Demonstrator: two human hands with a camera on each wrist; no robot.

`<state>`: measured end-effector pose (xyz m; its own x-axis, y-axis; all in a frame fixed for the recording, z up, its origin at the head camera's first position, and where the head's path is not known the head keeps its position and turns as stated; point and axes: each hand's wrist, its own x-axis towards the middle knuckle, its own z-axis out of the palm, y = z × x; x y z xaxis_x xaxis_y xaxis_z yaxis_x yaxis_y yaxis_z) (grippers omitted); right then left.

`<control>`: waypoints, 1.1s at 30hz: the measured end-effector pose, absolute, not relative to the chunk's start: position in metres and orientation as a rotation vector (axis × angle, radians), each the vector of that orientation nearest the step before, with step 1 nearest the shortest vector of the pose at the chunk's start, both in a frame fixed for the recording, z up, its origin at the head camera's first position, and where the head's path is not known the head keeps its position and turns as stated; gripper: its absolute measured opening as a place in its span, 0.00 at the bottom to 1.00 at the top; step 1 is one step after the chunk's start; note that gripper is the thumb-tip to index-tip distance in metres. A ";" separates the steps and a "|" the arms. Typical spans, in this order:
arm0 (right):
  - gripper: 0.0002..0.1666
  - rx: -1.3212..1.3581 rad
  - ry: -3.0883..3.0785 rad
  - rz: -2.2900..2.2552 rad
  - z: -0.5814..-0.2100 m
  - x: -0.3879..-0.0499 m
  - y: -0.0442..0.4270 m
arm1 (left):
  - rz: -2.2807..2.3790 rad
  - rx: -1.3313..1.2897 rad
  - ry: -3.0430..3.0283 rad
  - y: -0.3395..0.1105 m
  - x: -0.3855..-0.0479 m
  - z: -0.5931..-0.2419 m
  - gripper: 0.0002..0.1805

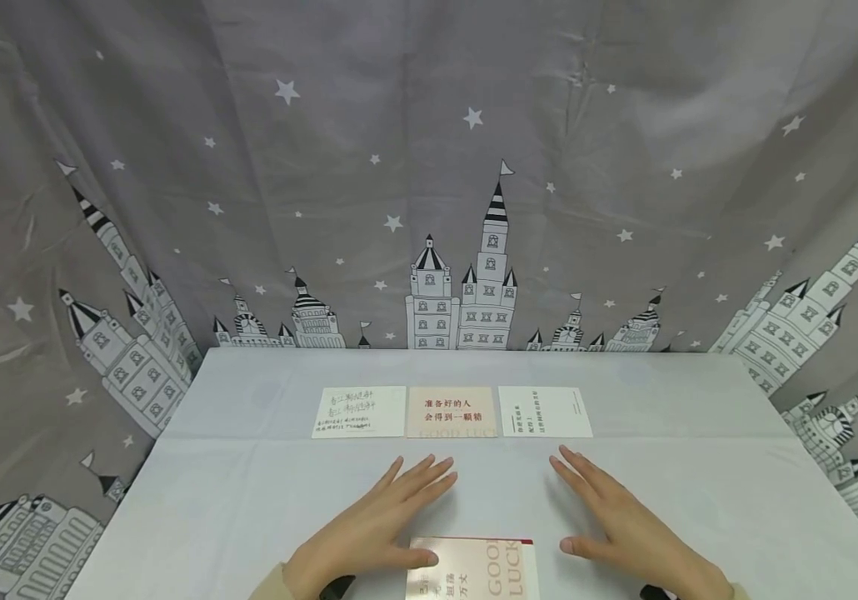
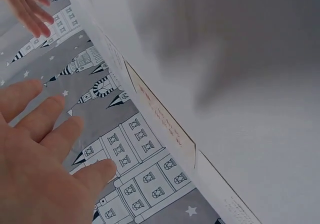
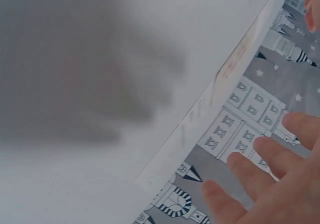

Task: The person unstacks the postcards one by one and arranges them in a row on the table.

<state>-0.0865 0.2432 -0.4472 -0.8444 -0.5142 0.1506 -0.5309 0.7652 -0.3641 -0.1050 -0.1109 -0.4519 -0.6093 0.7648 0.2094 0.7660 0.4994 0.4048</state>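
Three cards lie side by side in a row across the white table. On the left is a white card with handwriting [image 1: 359, 400]; a cream card with red print [image 1: 453, 422] is in the middle, and a white card with dark print [image 1: 560, 412] is at right. Nearer the front edge lies a cream "GOOD LUCK" card [image 1: 474, 575] with a strip of red at its edge, partly out of frame. My left hand [image 1: 372, 533] has its fingers extended, its thumb overlapping that card in the head view. Opposite it, my right hand [image 1: 627, 525] is spread and holds nothing.
The white table [image 1: 699, 442] carries the cards. Behind and at both sides hangs a grey curtain [image 1: 339, 100] printed with stars and castles. Shadows of the hands blur across the table in both wrist views.
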 end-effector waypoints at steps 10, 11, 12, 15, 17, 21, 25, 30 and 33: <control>0.56 0.881 -2.857 0.520 -0.455 -0.069 0.242 | -0.673 -1.382 -2.775 -0.123 -0.071 -0.464 0.50; 0.57 0.888 -2.844 0.511 -0.457 -0.067 0.242 | -0.670 -1.375 -2.785 -0.124 -0.068 -0.465 0.50; 0.57 0.894 -2.834 0.500 -0.460 -0.066 0.242 | -0.670 -1.374 -2.786 -0.125 -0.066 -0.467 0.51; 0.59 0.919 -2.789 0.497 -0.468 -0.062 0.240 | -0.686 -1.390 -2.761 -0.128 -0.061 -0.474 0.49; 0.59 0.942 -2.758 0.482 -0.474 -0.060 0.238 | -0.736 -1.406 -2.759 -0.129 -0.058 -0.478 0.47; 0.62 0.987 -2.714 0.503 -0.486 -0.053 0.233 | -0.811 -1.415 -2.806 -0.128 -0.052 -0.484 0.43; 0.63 1.026 -2.701 0.552 -0.499 -0.048 0.228 | -0.749 -1.390 -2.847 -0.124 -0.048 -0.489 0.40; 0.60 0.979 -2.727 0.566 -0.513 -0.039 0.216 | -0.644 -1.365 -2.855 -0.122 -0.047 -0.495 0.38; 0.58 0.868 -2.773 0.573 -0.517 -0.030 0.205 | -0.589 -1.360 -2.835 -0.121 -0.047 -0.498 0.37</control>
<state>-0.0304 0.2047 -0.5173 -0.8135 -0.5098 0.2798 -0.5789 0.7555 -0.3068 -0.0471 -0.1213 -0.4979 -0.6370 0.7637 0.1052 0.7424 0.5710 0.3504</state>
